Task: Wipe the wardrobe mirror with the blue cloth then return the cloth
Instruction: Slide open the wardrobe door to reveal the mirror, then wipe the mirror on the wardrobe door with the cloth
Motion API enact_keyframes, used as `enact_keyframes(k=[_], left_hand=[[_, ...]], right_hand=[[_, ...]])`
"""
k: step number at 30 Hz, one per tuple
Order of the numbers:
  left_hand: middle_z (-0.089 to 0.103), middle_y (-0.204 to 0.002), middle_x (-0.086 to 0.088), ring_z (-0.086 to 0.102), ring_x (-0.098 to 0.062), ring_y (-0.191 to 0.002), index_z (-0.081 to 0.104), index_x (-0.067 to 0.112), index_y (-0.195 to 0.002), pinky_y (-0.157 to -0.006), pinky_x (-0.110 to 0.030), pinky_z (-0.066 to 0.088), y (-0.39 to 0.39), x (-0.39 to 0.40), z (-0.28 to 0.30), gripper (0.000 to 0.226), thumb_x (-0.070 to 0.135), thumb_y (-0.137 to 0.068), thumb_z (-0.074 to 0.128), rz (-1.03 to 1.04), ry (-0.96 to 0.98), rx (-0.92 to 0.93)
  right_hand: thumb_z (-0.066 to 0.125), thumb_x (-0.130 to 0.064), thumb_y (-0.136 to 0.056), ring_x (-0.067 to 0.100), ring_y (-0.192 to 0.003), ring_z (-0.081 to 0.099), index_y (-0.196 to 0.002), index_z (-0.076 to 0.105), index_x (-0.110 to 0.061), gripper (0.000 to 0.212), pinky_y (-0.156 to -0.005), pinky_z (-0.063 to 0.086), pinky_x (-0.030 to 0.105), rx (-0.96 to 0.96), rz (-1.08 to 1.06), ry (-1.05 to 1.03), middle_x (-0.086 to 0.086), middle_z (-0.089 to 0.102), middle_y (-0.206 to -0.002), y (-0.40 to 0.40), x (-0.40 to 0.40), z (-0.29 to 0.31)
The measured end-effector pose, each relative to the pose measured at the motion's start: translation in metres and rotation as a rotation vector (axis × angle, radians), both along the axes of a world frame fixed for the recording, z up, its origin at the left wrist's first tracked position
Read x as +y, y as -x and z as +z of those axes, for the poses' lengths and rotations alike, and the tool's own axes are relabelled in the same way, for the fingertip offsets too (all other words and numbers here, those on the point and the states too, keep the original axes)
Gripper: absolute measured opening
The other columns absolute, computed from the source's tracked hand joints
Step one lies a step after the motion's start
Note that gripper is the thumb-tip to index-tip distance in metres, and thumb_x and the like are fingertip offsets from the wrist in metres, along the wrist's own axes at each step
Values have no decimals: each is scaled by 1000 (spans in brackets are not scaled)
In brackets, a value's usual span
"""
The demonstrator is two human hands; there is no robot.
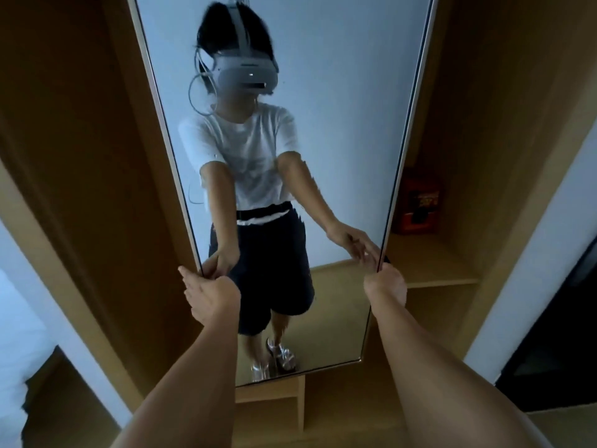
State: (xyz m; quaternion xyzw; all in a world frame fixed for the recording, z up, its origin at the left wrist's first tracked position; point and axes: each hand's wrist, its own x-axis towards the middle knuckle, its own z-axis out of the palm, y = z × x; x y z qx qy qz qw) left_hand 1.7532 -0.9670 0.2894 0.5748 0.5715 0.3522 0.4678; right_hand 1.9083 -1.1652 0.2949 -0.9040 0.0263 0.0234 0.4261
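A tall framed mirror (339, 92) stands in front of the open wooden wardrobe, filling the middle of the head view. My left hand (210, 295) grips the mirror's left edge, fingers curled round the frame. My right hand (386, 282) grips the mirror's right edge at about the same height. The glass reflects a person in a white shirt, dark shorts and a headset, both arms stretched to the frame. No blue cloth is in view.
Wooden wardrobe panels (80, 156) flank the mirror on the left. To the right, a shelf (433, 263) carries a red box (420, 202). A white wall (533, 253) and a dark opening (565, 334) lie at far right. White bedding (16, 334) shows at lower left.
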Motion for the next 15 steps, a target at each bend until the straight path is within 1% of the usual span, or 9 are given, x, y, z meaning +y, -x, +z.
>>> enact_keyframes(k=[2,3,6,9,12,15], left_hand=[[38,-147,-8,42,-38,-130,6,31,-148,-103,-54,39,-2,2,-1,81,5,-84,47,-20,26,-24],[41,-144,-10,45,-39,-126,7,30,-148,-100,-53,42,-4,3,-1,80,3,-85,48,-29,56,-44],[38,-144,-12,45,-39,-125,10,28,-146,-99,-53,43,-11,10,1,78,-3,-85,45,-67,117,-79],[35,-146,-12,43,-39,-126,11,25,-145,-101,-52,41,-18,20,3,75,-6,-85,44,-124,102,-36],[33,-146,-11,43,-40,-125,12,23,-143,-98,-51,42,-25,28,6,70,-5,-86,42,-169,102,11],[32,-146,-11,43,-40,-123,15,22,-140,-96,-52,44,-30,36,5,67,-5,-85,40,-209,84,19]], right_hand=[[46,-18,-95,29,-105,59,-130,52,-14,35,-73,49,33,-2,-6,-36,11,58,-125,-3,2,-2],[47,-18,-95,30,-107,58,-133,50,-14,38,-76,50,34,-5,-7,-53,11,57,-127,-4,3,-3],[46,-19,-96,30,-116,55,-143,40,-16,48,-84,49,37,22,-7,-108,9,50,-139,-8,7,-3],[44,-18,-97,30,-121,51,-147,30,-17,52,-88,47,39,83,31,-120,9,41,-147,-12,15,2],[42,-12,-95,32,-122,48,-150,21,-17,59,-89,44,39,141,70,-118,11,40,-146,-18,23,8],[40,-9,-92,33,-127,42,-152,14,-19,66,-88,42,39,164,92,-124,11,36,-148,-25,29,9]])
